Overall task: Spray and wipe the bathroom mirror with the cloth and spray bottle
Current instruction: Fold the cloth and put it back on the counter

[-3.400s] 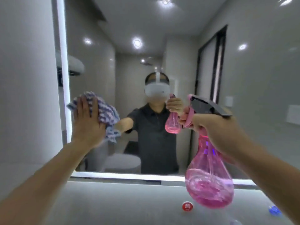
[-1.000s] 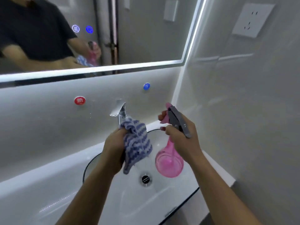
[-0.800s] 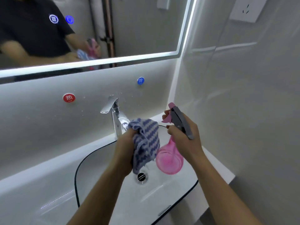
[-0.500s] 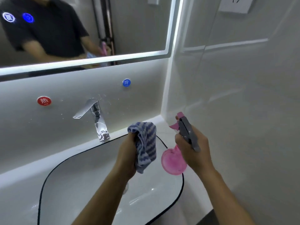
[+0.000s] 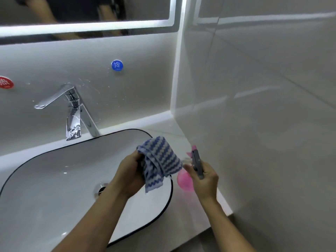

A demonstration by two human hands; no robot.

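Note:
My left hand grips a bunched blue-and-white zigzag cloth above the right end of the sink basin. Just to its right, my right hand holds the pink spray bottle by its grey trigger head, low over the white counter by the side wall. The cloth hides part of the bottle. Only the lit bottom strip of the mirror shows at the top left, with a person's arms reflected in it.
A white basin with a black rim and a drain fills the lower left. A chrome faucet stands behind it. Red and blue round stickers mark the back wall. A glossy tiled wall closes the right side.
Both hands came down from the mirror to the sink, then shifted right toward the counter corner. The view dropped, so most of the mirror left the frame.

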